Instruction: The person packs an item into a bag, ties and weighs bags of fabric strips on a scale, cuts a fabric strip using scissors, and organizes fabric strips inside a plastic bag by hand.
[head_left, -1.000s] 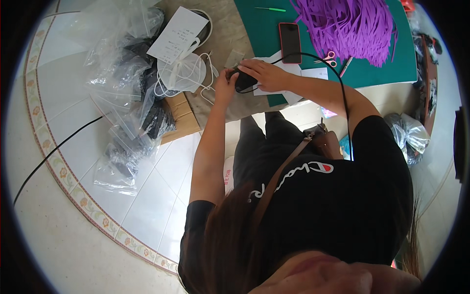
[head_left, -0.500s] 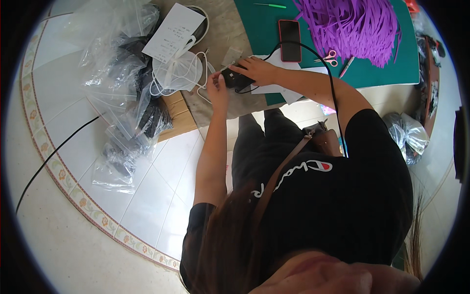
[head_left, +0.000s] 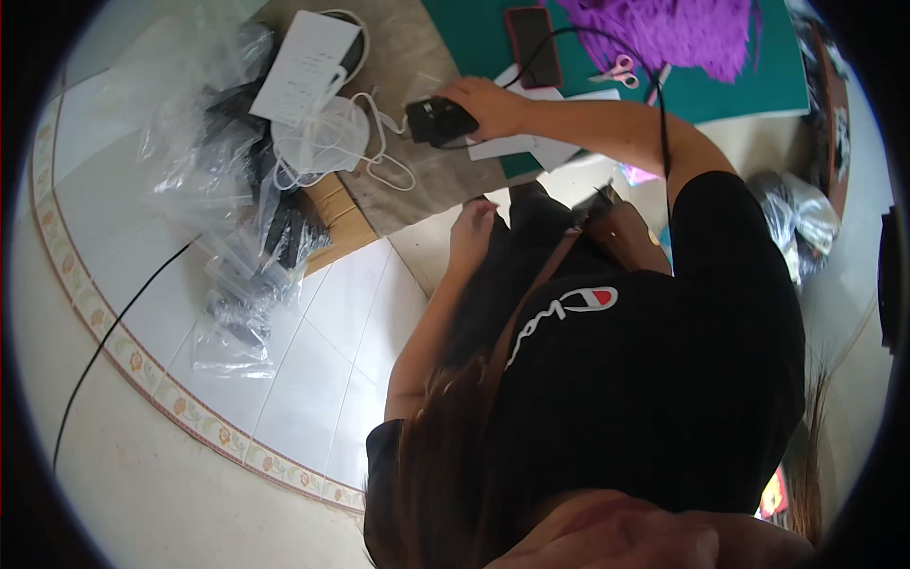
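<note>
A black box-shaped device [head_left: 441, 121] with a black cable [head_left: 607, 43] is gripped by my right hand [head_left: 488, 106], fingers wrapped over its right end. It is above the grey-brown cloth on the table [head_left: 422, 180], beside some white papers [head_left: 517, 142]. My left hand [head_left: 474, 228] is apart from the device, in front of my dark trousers near the table's front edge. Its fingers look curled together; whether anything is between them is hidden.
A phone [head_left: 534, 47], pink-handled scissors [head_left: 621, 73] and purple strips [head_left: 664, 33] lie on the green mat [head_left: 749, 95]. White cords [head_left: 384, 166], a written-on white card [head_left: 305, 66] and clear plastic bags [head_left: 237, 284] are on the left. Cardboard [head_left: 332, 223] lies below the cloth.
My left hand has let go of the device and drawn back toward my body, to the right. My right hand still holds the device. The view has shifted slightly.
</note>
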`<state>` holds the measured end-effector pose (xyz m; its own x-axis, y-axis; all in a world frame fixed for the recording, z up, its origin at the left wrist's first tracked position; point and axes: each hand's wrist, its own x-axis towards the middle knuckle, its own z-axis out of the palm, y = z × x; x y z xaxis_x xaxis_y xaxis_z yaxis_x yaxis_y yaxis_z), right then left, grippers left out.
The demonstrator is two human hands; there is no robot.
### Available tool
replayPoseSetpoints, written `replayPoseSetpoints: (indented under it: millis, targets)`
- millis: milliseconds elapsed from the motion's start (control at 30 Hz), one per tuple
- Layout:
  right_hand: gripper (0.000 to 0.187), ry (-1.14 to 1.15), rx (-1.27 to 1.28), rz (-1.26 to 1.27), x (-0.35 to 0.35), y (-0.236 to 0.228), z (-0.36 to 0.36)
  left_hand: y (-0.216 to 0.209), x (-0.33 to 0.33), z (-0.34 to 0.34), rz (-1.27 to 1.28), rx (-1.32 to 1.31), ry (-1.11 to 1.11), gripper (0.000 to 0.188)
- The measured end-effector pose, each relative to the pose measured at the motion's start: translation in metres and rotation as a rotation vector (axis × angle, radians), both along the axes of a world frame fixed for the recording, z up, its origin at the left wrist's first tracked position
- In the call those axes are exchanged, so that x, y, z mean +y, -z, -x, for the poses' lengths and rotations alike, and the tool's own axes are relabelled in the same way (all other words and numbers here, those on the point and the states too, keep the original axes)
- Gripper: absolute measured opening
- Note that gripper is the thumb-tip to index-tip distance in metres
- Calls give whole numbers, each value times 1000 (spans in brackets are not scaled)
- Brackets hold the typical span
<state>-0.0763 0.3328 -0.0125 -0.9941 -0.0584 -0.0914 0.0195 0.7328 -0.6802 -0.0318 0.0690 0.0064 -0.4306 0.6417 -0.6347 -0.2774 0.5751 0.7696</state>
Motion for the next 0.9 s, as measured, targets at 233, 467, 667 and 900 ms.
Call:
replayPoseSetpoints:
  millis: [233,467,667,900]
  targets:
    - [81,462,124,166,71,-114,-76,-54,148,-48,-580,25,484,39]
    - [83,917,-194,345,73,-173,-267,-103,150,-65,-530,54,1022,34]
    - [73,1063,-712,863,-33,-248,-369,-161,110,-58,-792,-201,1016,6]
    - [77,1374,-606,1144,-179,-276,-402,-198,87,-93,-1273,137,1445,5]
